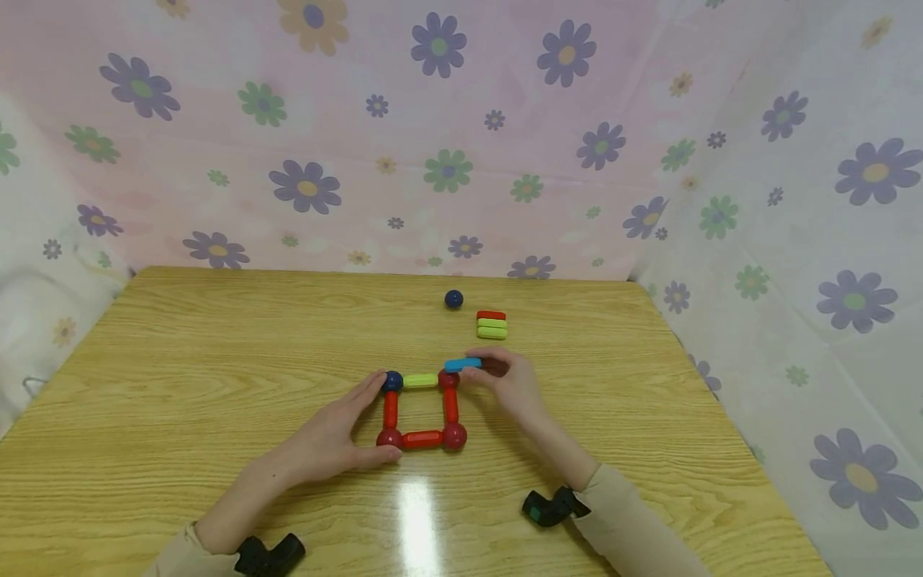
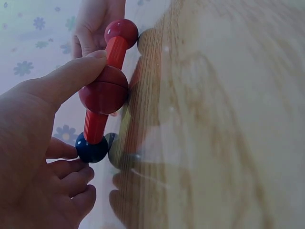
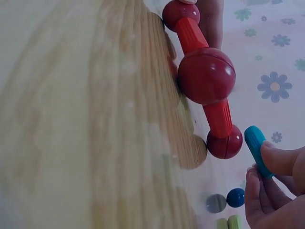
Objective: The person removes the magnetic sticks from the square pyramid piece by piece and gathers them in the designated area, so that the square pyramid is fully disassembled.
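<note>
A square of magnetic building rods and balls lies on the table, with red rods (image 1: pixel 422 439) on three sides and a yellow-green rod (image 1: pixel 421 381) at the back. Its corners are three dark red balls (image 1: pixel 454 436) and one dark blue ball (image 1: pixel 392 381) at back left. My left hand (image 1: pixel 324 445) holds the square's left side, thumb at the front-left red ball (image 2: pixel 105 90) and fingers at the blue ball (image 2: pixel 92 149). Between thumb and fingers, my right hand (image 1: pixel 515 393) pinches a light blue rod (image 3: pixel 257 149) close by the back-right red ball (image 3: pixel 225 143).
Behind the square, a loose dark blue ball (image 1: pixel 453 299) sits on the wooden table (image 1: pixel 252 344). Near it, a red rod (image 1: pixel 491 315) lies beside two yellow-green rods (image 1: pixel 492 328). Flowered cloth (image 1: pixel 447 144) hangs behind the table and along its sides.
</note>
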A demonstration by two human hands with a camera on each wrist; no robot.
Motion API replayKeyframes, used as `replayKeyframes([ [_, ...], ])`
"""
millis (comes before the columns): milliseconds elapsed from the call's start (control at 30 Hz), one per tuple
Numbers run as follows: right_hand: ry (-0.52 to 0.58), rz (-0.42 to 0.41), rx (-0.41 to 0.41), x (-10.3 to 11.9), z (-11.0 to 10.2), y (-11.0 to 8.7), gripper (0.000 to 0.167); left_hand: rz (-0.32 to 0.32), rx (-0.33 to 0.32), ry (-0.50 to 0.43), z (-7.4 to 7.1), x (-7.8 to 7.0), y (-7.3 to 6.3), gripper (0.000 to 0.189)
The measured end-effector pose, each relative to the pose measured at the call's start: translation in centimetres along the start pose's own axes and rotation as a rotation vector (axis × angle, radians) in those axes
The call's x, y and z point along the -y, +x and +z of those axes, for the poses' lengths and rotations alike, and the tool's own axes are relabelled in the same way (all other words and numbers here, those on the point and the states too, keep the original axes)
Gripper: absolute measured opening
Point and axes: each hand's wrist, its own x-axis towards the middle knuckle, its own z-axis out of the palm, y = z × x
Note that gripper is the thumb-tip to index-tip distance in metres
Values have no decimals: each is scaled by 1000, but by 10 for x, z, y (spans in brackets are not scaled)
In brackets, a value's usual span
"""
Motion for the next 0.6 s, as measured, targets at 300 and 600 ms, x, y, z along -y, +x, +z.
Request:
replayKeyframes([
  [300,-53,-11,-104,-12,-12,9,29,-1,-6,5,0,0,0,111],
  [600,-113,21,-153,-18,-21,16,27,6,-11,7,0,1,0,111],
])
